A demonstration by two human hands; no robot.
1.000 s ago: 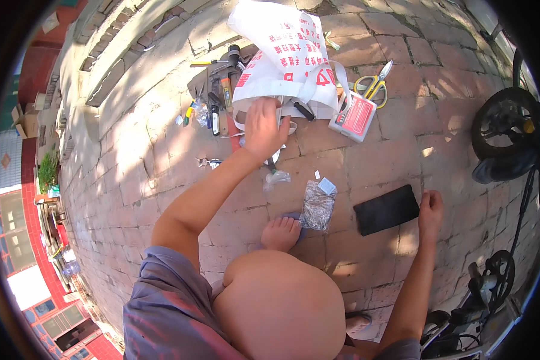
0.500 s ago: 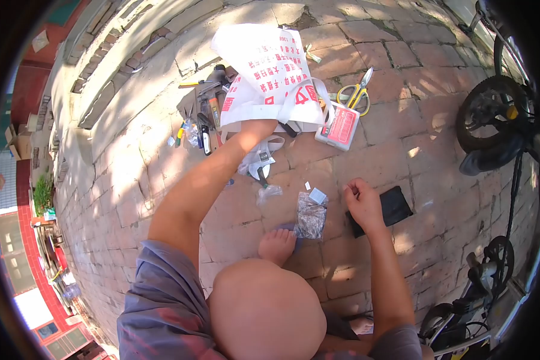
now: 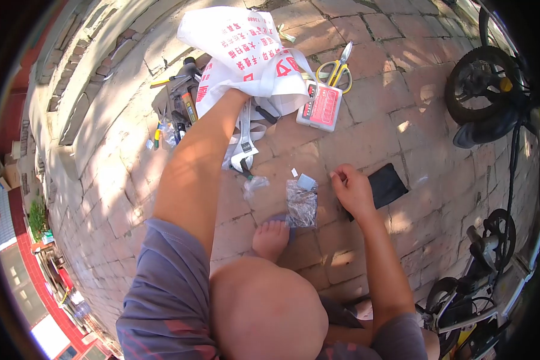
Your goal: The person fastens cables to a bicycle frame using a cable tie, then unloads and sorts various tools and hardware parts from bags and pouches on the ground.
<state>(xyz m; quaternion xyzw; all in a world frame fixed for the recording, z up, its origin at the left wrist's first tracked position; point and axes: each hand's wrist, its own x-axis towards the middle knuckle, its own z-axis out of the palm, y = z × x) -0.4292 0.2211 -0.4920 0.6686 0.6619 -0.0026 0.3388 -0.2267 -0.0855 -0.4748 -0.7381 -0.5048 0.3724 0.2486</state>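
A white cloth bag [image 3: 237,45] with red printing lies on the bricks, and my left arm reaches into its mouth. The bag hides my left hand, so its fingers do not show. An adjustable wrench [image 3: 244,144] sticks out beside my wrist, jaw toward me. A black-handled tool [image 3: 266,114] lies at the bag's mouth. My right hand [image 3: 354,191] hovers at the left side of a black pouch or cloth [image 3: 387,185], fingers loosely curled with nothing visible in them. A crinkled clear plastic packet [image 3: 302,204] and a small grey-blue square [image 3: 306,182] lie left of it.
Yellow-handled scissors [image 3: 336,71] lie behind a red-and-white plastic case [image 3: 319,108] right of the bag. Several hand tools [image 3: 186,99] are heaped on its left. A small clear bag [image 3: 256,187] lies near my foot [image 3: 271,239]. A wheeled vehicle [image 3: 486,90] stands at right.
The view has shifted, so the ground items appear further left and higher. My left arm has reached further to the bag, and more of the adjustable wrench shows. My right hand stays curled.
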